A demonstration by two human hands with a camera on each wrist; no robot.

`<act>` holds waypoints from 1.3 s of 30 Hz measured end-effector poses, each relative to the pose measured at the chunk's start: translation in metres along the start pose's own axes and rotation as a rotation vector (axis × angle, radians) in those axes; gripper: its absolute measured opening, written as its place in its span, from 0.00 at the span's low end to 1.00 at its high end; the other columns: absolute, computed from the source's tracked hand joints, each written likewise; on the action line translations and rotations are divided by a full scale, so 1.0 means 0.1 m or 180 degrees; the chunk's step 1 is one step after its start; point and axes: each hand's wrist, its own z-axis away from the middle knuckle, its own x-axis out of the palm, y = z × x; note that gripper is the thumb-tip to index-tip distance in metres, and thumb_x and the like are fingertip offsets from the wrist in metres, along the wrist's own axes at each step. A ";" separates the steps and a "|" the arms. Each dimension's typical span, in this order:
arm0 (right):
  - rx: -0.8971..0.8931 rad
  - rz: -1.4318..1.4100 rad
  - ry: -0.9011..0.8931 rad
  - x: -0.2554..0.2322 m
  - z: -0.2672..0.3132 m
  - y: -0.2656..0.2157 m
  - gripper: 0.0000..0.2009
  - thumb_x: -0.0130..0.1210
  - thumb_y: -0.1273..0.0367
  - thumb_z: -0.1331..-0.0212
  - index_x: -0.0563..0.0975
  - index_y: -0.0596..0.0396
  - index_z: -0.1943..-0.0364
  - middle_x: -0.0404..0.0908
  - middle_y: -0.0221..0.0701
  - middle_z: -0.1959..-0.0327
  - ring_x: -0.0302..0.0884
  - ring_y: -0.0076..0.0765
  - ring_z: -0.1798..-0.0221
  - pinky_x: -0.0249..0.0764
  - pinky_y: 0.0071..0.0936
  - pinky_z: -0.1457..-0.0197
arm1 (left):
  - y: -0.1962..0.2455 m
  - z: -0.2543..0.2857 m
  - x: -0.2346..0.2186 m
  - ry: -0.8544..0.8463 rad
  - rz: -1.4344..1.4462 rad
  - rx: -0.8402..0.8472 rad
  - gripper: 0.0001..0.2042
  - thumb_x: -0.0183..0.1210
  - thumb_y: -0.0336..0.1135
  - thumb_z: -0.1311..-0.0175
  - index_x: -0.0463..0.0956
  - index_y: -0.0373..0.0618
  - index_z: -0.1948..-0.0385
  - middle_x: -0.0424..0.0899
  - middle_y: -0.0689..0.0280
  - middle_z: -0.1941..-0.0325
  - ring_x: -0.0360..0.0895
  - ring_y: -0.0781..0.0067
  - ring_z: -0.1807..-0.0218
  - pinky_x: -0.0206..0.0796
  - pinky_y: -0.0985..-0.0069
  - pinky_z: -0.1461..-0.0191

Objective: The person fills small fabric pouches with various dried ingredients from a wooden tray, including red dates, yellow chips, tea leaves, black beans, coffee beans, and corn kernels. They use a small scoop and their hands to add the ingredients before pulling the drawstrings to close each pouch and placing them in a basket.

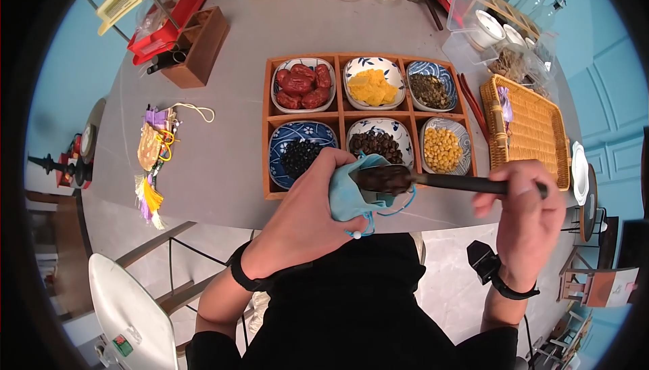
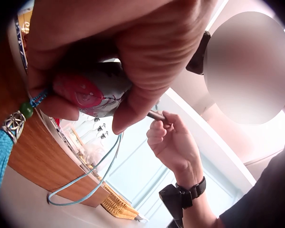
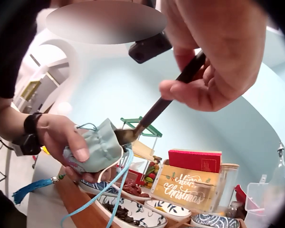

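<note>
My left hand (image 1: pixel 297 218) grips a light blue drawstring pouch (image 1: pixel 343 197) over the near edge of a wooden compartment box (image 1: pixel 266 133), its mouth facing right. My right hand (image 1: pixel 531 214) pinches the dark handle of a spoon (image 1: pixel 453 182); the spoon's bowl is at the pouch mouth, partly inside it. What lies deeper in the pouch is hidden. Just behind the pouch is a dish of dark brown beans (image 1: pixel 378 144). Black beans (image 1: pixel 297 157) lie to its left, yellow corn kernels (image 1: pixel 443 150) to its right. From the pouch hang blue cords and a blue tassel (image 3: pixel 31 191).
The box's back row holds red dates (image 1: pixel 303 86), yellow pieces (image 1: pixel 372 88) and dark dried bits (image 1: pixel 431 90). A wicker tray (image 1: pixel 531 130) and red chopsticks (image 1: pixel 474 106) lie to the right. On the left are tasselled sachets (image 1: pixel 152 153) and a wooden caddy (image 1: pixel 199 52).
</note>
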 end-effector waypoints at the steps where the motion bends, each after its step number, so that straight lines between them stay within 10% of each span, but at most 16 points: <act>1: 0.0073 0.0191 -0.0328 0.04 0.02 -0.08 0.06 0.50 0.76 0.36 0.76 0.65 0.62 0.80 0.39 0.63 0.78 0.31 0.70 0.76 0.23 0.64 | -0.01 -0.01 0.01 -0.0034 0.0026 0.0066 0.28 0.70 0.27 0.52 0.64 0.42 0.49 0.77 0.64 0.54 0.74 0.76 0.52 0.65 0.77 0.44; 4: -0.0799 0.0546 -0.0988 -0.07 -0.03 -0.05 0.07 0.52 0.75 0.39 0.77 0.67 0.62 0.79 0.40 0.63 0.78 0.31 0.66 0.75 0.26 0.60 | 0.02 0.01 0.00 -0.0096 0.0173 -0.0078 0.29 0.70 0.27 0.53 0.64 0.42 0.49 0.76 0.64 0.53 0.74 0.76 0.52 0.65 0.77 0.44; 9: -0.0987 -0.0182 -0.0546 -0.29 -0.05 0.09 0.12 0.52 0.68 0.36 0.75 0.67 0.58 0.79 0.42 0.65 0.78 0.34 0.65 0.74 0.26 0.58 | -0.05 0.12 -0.09 -0.0140 0.0297 0.0033 0.31 0.68 0.26 0.55 0.63 0.41 0.47 0.74 0.60 0.51 0.73 0.69 0.49 0.64 0.74 0.43; 15: -0.0044 0.0664 -0.0781 -0.24 -0.16 0.31 0.08 0.48 0.77 0.36 0.76 0.65 0.58 0.78 0.34 0.63 0.77 0.26 0.61 0.72 0.22 0.54 | -0.28 0.21 -0.15 -0.0609 0.1180 0.0503 0.33 0.70 0.32 0.57 0.64 0.42 0.47 0.72 0.61 0.49 0.70 0.69 0.43 0.60 0.68 0.36; 19: 0.0121 0.0881 -0.1229 -0.14 -0.24 0.46 0.07 0.49 0.77 0.36 0.77 0.64 0.58 0.77 0.32 0.63 0.76 0.25 0.60 0.71 0.21 0.55 | -0.19 0.11 -0.12 -0.0935 0.0189 0.0780 0.30 0.69 0.24 0.68 0.67 0.44 0.55 0.68 0.57 0.37 0.71 0.53 0.40 0.60 0.63 0.34; 27: -0.0893 0.1628 -0.0855 -0.15 -0.26 0.43 0.06 0.55 0.78 0.42 0.77 0.64 0.61 0.79 0.39 0.67 0.77 0.32 0.67 0.72 0.24 0.61 | 0.08 0.04 -0.11 -0.1126 -0.1101 0.0380 0.29 0.69 0.25 0.62 0.68 0.42 0.53 0.59 0.58 0.29 0.69 0.49 0.37 0.64 0.62 0.38; 39: -0.0097 0.1047 -0.0976 -0.14 -0.31 0.68 0.09 0.50 0.73 0.34 0.76 0.64 0.55 0.80 0.34 0.61 0.77 0.24 0.62 0.71 0.19 0.57 | 0.14 -0.01 -0.10 -0.1234 -0.1300 0.0367 0.29 0.69 0.28 0.58 0.66 0.41 0.50 0.57 0.56 0.28 0.67 0.46 0.36 0.63 0.60 0.37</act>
